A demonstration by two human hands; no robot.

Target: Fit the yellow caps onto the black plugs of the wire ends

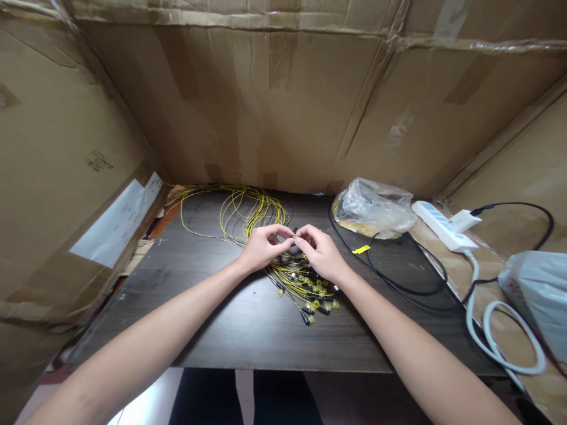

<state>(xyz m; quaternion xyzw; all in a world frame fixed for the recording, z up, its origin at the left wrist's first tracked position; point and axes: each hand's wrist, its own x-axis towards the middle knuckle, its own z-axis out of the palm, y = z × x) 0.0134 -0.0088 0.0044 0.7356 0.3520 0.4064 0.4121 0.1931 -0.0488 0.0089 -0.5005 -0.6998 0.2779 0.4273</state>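
At table (221,336): two hands (264,247) (322,252) (both pinching), one wire bundle (290,280).

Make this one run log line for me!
left hand: pinching small piece, details unclear; right hand: same piece; nearby: thin yellow cables, yellow-capped black connectors

single head-worn view, facing forward and down, close above the dark tabletop (248,330)

1 left hand (262,248), 1 right hand (322,252), 1 table (212,330), 1 clear bag (374,206), 1 white bag (540,289), 1 yellow tag (361,249), 1 power strip (443,227), 1 white adapter (464,221); over 10 yellow-capped connectors (312,306); yellow wires (259,217) too tangled to count.
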